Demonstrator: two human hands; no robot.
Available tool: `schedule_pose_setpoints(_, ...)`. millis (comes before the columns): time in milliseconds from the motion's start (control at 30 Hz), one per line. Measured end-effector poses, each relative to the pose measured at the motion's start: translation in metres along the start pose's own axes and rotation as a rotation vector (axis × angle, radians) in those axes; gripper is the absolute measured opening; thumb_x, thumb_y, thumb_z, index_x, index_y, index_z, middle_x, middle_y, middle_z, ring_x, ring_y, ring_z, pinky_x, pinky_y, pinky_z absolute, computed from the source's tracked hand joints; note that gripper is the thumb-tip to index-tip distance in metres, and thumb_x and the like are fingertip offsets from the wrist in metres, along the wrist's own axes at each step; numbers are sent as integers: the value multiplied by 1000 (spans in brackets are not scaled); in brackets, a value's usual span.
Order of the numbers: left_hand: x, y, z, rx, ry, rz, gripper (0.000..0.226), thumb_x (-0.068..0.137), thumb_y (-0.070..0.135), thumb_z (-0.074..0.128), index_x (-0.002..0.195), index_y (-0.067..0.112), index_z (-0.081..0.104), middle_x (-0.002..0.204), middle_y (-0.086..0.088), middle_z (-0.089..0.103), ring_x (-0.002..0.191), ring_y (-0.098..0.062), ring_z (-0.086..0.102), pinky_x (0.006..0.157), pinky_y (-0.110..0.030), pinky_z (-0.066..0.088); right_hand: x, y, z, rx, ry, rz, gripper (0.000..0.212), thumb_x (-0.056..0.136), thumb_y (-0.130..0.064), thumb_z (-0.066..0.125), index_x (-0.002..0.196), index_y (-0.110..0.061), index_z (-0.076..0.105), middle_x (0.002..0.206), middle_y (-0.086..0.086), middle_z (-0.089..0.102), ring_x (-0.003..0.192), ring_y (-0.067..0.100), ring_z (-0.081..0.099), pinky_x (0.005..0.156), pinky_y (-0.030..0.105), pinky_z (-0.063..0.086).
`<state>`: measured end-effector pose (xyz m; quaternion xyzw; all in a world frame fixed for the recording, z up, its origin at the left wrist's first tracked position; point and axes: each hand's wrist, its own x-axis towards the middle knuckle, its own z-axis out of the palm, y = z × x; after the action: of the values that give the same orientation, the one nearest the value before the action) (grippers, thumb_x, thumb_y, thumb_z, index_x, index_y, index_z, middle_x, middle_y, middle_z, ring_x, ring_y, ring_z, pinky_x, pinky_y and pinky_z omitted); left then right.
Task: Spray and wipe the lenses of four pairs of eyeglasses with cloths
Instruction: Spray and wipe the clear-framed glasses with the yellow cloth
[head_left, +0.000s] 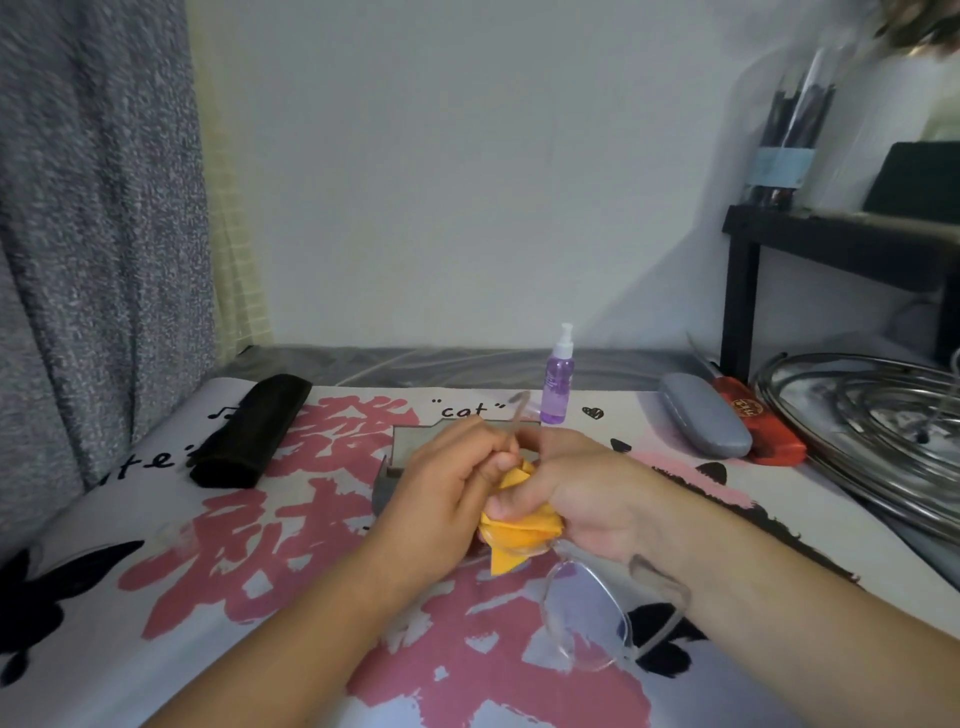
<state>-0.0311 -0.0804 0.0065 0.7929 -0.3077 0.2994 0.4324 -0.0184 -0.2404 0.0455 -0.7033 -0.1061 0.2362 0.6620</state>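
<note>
My left hand (447, 480) grips a pair of clear-framed eyeglasses, whose thin temple arm (514, 421) sticks up between my hands. My right hand (576, 488) pinches a crumpled yellow cloth (519, 535) against the glasses; the lens under the cloth is hidden. The other clear lens and frame (587, 618) hang below my right wrist. A small purple spray bottle (556, 379) with a white nozzle stands upright behind my hands.
A black soft pouch (249, 431) lies at the left, a grey hard case (701, 415) and a red case (758, 421) at the right. A grey open box (400, 457) sits behind my left hand. Metal racks (872, 415) and a black shelf (831, 244) crowd the far right.
</note>
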Motion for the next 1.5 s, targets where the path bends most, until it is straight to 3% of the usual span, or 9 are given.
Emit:
schedule_pose_setpoints(167,0,-1,-2,11,30,-5,17,103,14,52,92,12,64,92,11,60,89,-12,59,77,-24,46,-10,7,-7,13,145,-133,47,75,-7,84,117,-18,67,94,7,74,83,21,73,67,36,59)
schedule_pose_setpoints(267,1,7,4,80,51,78,21,105,17,48,91,11,61,89,7,56,86,-11,54,76,-21,42,-21,11,-15,-103,193,-189,43,80,-22,79,122,-22,68,115,13,71,101,28,72,88,46,60)
schedule_pose_setpoints(400,1,1,-5,170,201,9,16,104,22,45,93,18,57,89,8,55,84,-10,52,74,-19,42,-39,6,-43,-28,382,-202,16,98,-2,61,110,-7,71,94,14,69,65,12,69,52,24,54)
schedule_pose_setpoints(500,0,-2,-15,307,294,7,12,103,26,45,99,24,56,92,12,51,86,-4,46,80,-10,39,-51,15,-79,-70,511,-230,20,102,-7,55,99,-13,74,96,23,68,69,24,64,58,32,50)
schedule_pose_setpoints(667,2,2,-10,382,325,-23,13,104,31,45,104,24,55,96,13,51,89,-6,46,82,-11,36,-71,29,-77,-242,391,-332,34,85,-57,72,110,-34,72,100,-10,73,82,9,64,74,27,44)
schedule_pose_setpoints(933,-6,5,-6,442,99,224,9,98,23,55,106,22,60,100,11,53,93,-8,47,84,-20,42,-79,25,-82,-487,520,-625,14,87,-23,69,93,-20,81,91,-10,76,90,7,71,82,16,50)
schedule_pose_setpoints(1033,-4,7,7,623,-52,347,28,79,13,78,105,18,70,103,1,58,94,-20,51,78,-32,43,-91,27,-114,-624,534,-559,24,89,-6,73,89,-29,80,81,-20,71,75,2,67,71,10,46)
schedule_pose_setpoints(1300,30,28,50,888,-462,331,82,30,24,90,109,16,69,95,-1,61,92,-28,57,92,-43,40,-102,40,-173,-867,626,-221,29,94,-6,69,96,-32,81,110,-14,73,105,1,65,93,16,48)
schedule_pose_setpoints(1500,19,25,68,718,-274,293,69,74,-2,45,136,23,61,104,-1,61,100,-28,58,97,-45,43,-121,27,-188,-1027,586,-88,38,98,-9,62,119,-41,70,124,-15,69,113,13,67,92,25,51)
